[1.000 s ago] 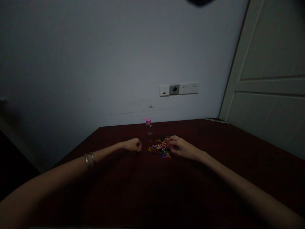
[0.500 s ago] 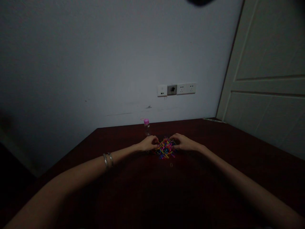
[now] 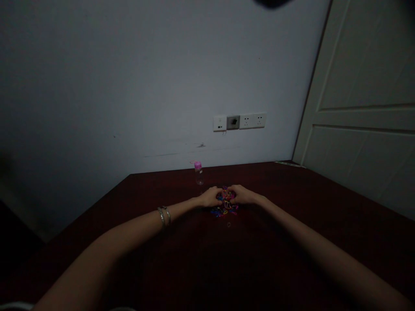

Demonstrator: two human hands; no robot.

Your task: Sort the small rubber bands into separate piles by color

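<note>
A heap of small, thin looped pieces in pink, blue, yellow and red lies on the dark red table; they are too small for me to tell their exact kind. From the left, my left hand curls its fingers round part of the heap. My right hand does the same from the right, so a clump is squeezed between the two. Some fingertips are hidden among the pieces. More pieces lie loose just in front of the hands. One pale loop rests apart, nearer to me.
Behind the heap stands a clear bottle with a pink cap and a loop strap. The table meets a grey wall that carries a row of sockets. A pale panelled door is at the right.
Both hands have closed inward and come nearer each other, gathering the looped pieces into a tighter clump. The heap's front part stays on the table.
</note>
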